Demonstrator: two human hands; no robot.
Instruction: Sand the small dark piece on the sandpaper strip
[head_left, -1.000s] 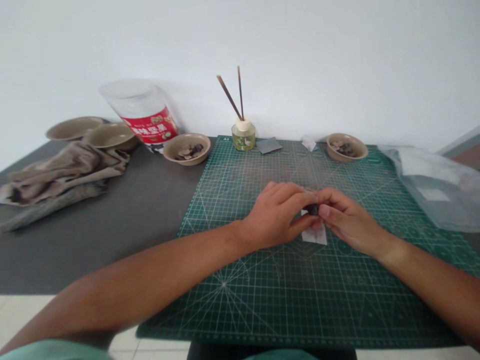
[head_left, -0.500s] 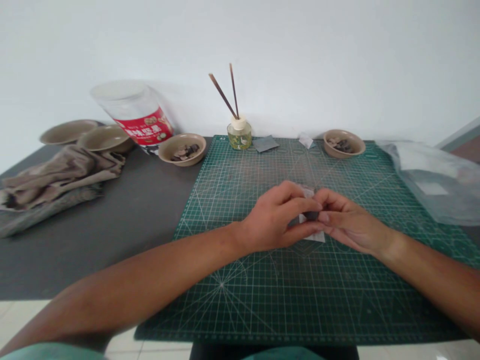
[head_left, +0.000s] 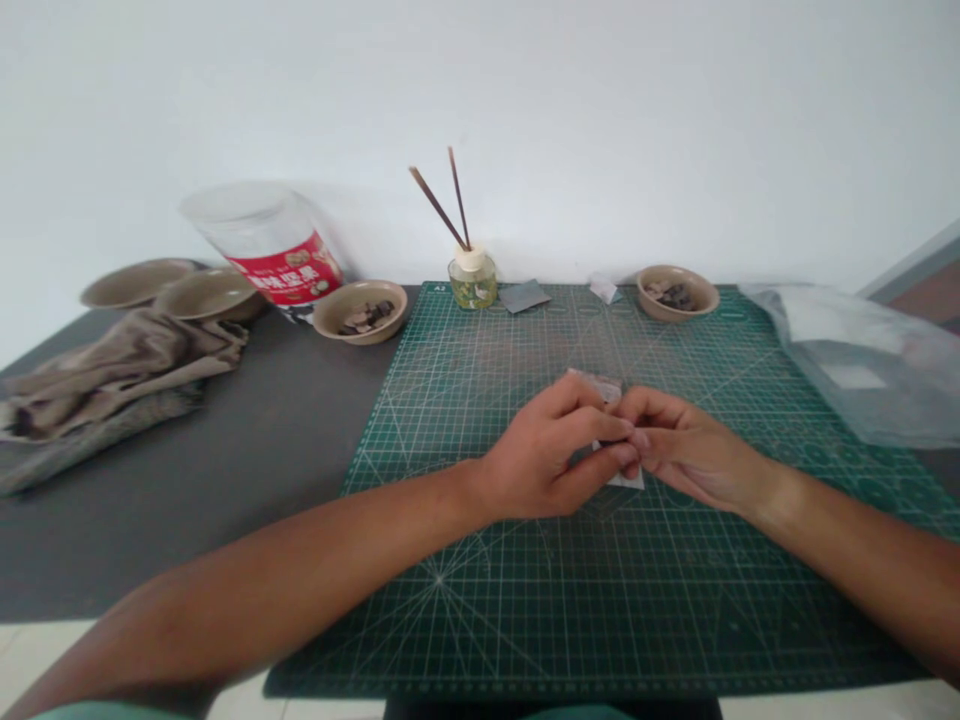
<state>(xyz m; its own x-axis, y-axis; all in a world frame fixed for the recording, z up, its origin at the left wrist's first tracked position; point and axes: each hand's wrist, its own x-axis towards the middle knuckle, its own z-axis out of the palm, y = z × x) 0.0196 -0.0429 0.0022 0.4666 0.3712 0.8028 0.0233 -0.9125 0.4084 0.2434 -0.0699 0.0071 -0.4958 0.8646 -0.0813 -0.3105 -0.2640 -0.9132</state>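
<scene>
My left hand [head_left: 551, 450] and my right hand [head_left: 694, 445] meet above the green cutting mat [head_left: 510, 580], fingertips touching. Both are closed in a pinch around a small dark grey piece, of which only a sliver shows between the fingers; its kind cannot be made out. Beneath the hands lies a white paper slip [head_left: 628, 481], apparently with a clear plastic sleeve around it, mostly covered by my fingers.
Two tan bowls, the left one [head_left: 360, 312] and the right one [head_left: 677, 293], hold small brown and dark pieces. Between them stand a reed diffuser [head_left: 474, 280] and a grey square sheet [head_left: 525, 296]. A plastic bag [head_left: 862, 370] lies right; a cloth [head_left: 127, 360] and a red-labelled jar [head_left: 289, 270] are left.
The dark piece showed more clearly between my fingers before and is now almost hidden. My fingertips have drawn closer together. The whole view has shifted slightly.
</scene>
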